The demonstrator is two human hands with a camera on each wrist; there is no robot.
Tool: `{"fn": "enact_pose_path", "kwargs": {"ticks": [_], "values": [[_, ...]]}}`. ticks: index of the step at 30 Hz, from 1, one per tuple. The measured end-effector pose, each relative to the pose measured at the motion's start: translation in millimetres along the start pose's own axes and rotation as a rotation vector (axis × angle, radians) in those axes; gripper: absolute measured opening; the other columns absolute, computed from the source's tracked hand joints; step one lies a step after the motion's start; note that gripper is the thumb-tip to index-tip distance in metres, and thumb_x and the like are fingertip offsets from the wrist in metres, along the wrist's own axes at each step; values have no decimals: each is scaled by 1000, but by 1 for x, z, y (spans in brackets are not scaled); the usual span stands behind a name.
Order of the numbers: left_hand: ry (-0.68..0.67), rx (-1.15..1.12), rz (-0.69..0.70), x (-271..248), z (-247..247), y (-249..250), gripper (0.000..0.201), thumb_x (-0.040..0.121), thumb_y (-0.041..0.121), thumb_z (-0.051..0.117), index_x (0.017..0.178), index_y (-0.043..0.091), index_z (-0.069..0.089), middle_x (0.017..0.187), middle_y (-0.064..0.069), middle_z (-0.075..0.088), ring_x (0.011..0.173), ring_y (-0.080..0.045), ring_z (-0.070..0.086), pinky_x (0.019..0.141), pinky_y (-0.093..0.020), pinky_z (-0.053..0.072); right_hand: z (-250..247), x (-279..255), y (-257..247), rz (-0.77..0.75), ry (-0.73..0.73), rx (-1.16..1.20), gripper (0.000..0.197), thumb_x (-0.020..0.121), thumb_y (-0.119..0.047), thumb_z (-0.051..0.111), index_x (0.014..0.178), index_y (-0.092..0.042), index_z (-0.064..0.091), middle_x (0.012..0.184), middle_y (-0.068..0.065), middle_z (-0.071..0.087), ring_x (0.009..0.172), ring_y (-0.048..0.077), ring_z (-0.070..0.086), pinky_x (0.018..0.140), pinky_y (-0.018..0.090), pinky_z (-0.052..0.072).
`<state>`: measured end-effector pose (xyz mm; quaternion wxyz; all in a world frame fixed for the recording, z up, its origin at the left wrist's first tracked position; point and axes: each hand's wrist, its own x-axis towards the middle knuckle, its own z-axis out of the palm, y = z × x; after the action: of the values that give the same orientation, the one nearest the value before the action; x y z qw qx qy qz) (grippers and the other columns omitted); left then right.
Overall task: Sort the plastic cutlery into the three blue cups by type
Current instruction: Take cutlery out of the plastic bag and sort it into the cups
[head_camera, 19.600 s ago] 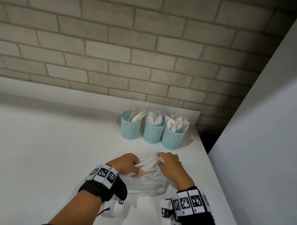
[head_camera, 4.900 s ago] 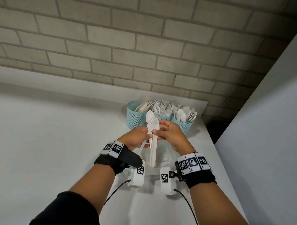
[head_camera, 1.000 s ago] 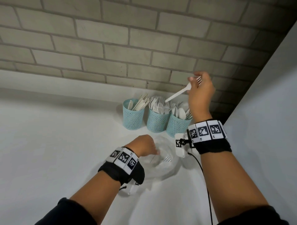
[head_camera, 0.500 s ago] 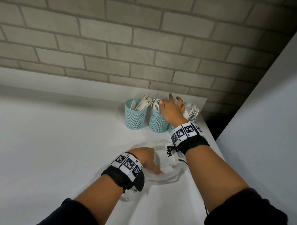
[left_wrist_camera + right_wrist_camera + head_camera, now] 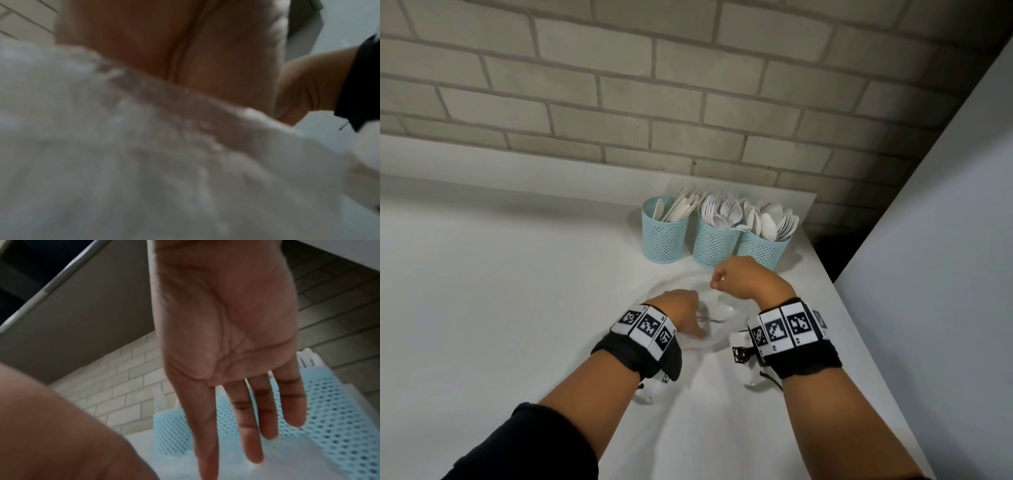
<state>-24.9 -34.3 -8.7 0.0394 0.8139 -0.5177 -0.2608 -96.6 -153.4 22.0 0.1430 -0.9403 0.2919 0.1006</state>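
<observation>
Three blue mesh cups stand in a row at the back right: the left cup (image 5: 664, 240) holds knives, the middle cup (image 5: 714, 248) forks, the right cup (image 5: 762, 251) spoons. In front of them lies a clear plastic bag (image 5: 722, 329) with a white spoon (image 5: 722, 310) inside. My left hand (image 5: 685, 315) grips the bag's left side with curled fingers; its wrist view is blurred, showing only palm (image 5: 185, 56) and crumpled bag (image 5: 144, 162). My right hand (image 5: 739, 282) hangs over the bag, empty, with straight fingers (image 5: 252, 443) pointing down at the bag (image 5: 287, 459).
The white table (image 5: 517, 308) ends at a brick wall (image 5: 688, 102) behind the cups. A white panel (image 5: 945, 274) rises along the table's right edge, with a dark gap at the back corner. The cups (image 5: 329, 402) stand just beyond my right fingers.
My right hand has let go of the fork at the middle cup and come back down over the bag, empty. My left hand has stayed on the bag.
</observation>
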Motion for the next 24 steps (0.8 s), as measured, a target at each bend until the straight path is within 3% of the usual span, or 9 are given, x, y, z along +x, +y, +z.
{"fn": "enact_pose_path", "kwargs": {"ticks": [2, 4, 10, 13, 18, 21, 24], "values": [[10, 22, 17, 0, 1, 1, 42, 84, 31, 64, 122, 18, 54, 126, -5, 55, 117, -24, 51, 95, -32, 42, 10, 1, 5, 80, -26, -38, 19, 91, -25, 56, 105, -25, 69, 126, 6, 56, 123, 31, 40, 106, 42, 33], [19, 47, 36, 2, 2, 2, 38, 84, 28, 64, 119, 19, 56, 124, -5, 57, 115, -23, 52, 95, -31, 42, 17, -1, 8, 144, -28, -19, 27, 92, -19, 55, 115, -27, 65, 135, 10, 44, 128, 33, 33, 108, 41, 30], [15, 116, 17, 10, 4, 2, 46, 82, 29, 66, 121, 8, 53, 122, -8, 58, 113, -25, 54, 91, -30, 43, 27, -8, 13, 257, -86, 114, 57, 88, -6, 51, 140, -26, 40, 143, 16, 19, 118, 30, 51, 105, 35, 40], [7, 130, 2, 12, 5, -1, 44, 84, 29, 63, 119, 4, 54, 120, -10, 59, 110, -25, 56, 86, -29, 44, 25, -13, 12, 229, -101, 138, 65, 88, 1, 41, 146, -26, 29, 147, 18, 18, 128, 27, 44, 106, 34, 38], [-7, 129, 15, 13, 5, -9, 43, 91, 33, 53, 122, 3, 52, 125, -11, 56, 113, -26, 54, 91, -30, 42, 25, -19, 13, 164, -129, 109, 68, 89, 6, 30, 149, -24, 21, 154, 15, 20, 144, 26, 14, 112, 37, 27], [32, 109, 63, 12, 3, -16, 39, 93, 33, 51, 116, 2, 56, 121, -11, 57, 110, -26, 53, 86, -29, 39, 23, -22, 14, 162, -132, 91, 65, 91, 4, 34, 149, -22, 20, 154, 11, 23, 142, 26, 21, 110, 35, 28], [84, 31, 110, 12, 3, -25, 32, 92, 32, 56, 103, 3, 64, 105, -11, 62, 88, -21, 51, 75, -25, 35, 22, -23, 15, 163, -122, 106, 66, 91, 4, 36, 149, -23, 21, 153, 10, 26, 137, 26, 32, 107, 35, 33]]}}
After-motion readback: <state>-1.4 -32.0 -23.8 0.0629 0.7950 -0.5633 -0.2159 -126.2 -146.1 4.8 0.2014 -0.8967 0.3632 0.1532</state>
